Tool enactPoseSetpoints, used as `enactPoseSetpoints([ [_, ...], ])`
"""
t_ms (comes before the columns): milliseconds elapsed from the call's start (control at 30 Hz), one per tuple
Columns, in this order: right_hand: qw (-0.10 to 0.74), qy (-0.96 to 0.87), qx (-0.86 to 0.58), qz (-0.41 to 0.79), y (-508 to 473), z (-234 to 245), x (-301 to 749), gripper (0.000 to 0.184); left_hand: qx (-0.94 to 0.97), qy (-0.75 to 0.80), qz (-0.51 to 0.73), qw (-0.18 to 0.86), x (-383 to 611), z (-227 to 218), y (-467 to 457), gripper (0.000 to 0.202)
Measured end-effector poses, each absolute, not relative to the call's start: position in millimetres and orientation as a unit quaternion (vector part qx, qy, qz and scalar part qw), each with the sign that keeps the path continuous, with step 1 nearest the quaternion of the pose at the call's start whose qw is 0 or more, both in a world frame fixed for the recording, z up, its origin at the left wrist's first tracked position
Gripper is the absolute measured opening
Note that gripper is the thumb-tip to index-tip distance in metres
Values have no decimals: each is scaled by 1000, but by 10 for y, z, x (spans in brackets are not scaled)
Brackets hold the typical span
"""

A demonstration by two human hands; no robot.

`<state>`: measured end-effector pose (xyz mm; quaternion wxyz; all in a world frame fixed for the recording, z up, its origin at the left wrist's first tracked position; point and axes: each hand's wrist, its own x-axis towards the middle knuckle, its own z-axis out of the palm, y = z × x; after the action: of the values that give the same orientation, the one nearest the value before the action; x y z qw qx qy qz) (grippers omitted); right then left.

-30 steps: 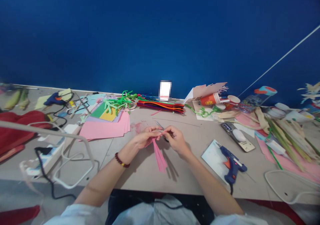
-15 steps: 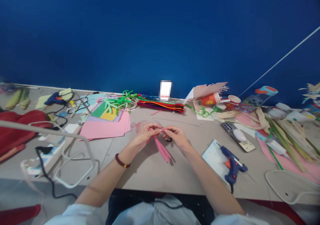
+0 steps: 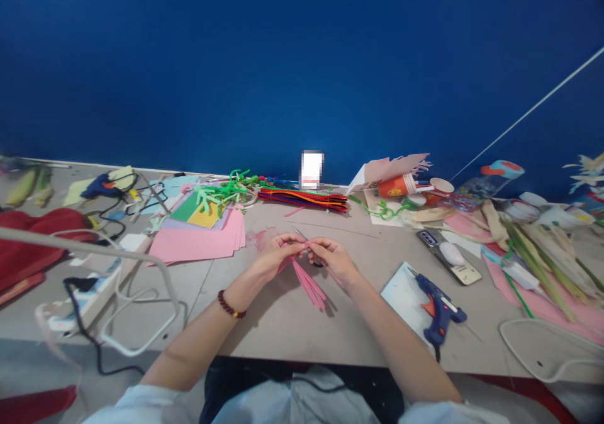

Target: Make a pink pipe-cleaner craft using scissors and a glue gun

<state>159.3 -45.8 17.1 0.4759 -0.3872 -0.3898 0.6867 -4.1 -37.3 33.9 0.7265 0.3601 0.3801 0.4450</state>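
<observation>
A bundle of pink paper strips (image 3: 310, 287) hangs down and fans out below my fingers, over the middle of the table. My left hand (image 3: 279, 251) pinches its upper end between thumb and fingers. Close against it, my right hand (image 3: 332, 257) is closed on the same pink paper, thumb tip nearly meeting the left thumb. Scissors (image 3: 298, 232) lie on the table just behind the hands, their blade tip showing and the rest mostly hidden by my fingers.
Pink paper sheets (image 3: 193, 243) lie left, below green pipe cleaners (image 3: 225, 191). Coloured pipe cleaners (image 3: 304, 200) are bundled behind my hands. A blue glue gun (image 3: 440, 311) rests on the right, near a phone (image 3: 453, 257). A power strip (image 3: 97, 289) with cables sits at far left.
The strips' lower ends have swung slightly right and toward me. Both hands keep their pinch in nearly the same place.
</observation>
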Motion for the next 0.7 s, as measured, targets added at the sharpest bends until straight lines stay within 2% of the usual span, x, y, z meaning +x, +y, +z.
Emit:
enactPoseSetpoints([
  [300,480,-362,-353,717,-484,242,1572,20,299,333,437,780,11,263,-366,23],
  [700,465,-359,-330,739,-487,227,1577,17,301,314,416,799,-2,249,-368,21],
])
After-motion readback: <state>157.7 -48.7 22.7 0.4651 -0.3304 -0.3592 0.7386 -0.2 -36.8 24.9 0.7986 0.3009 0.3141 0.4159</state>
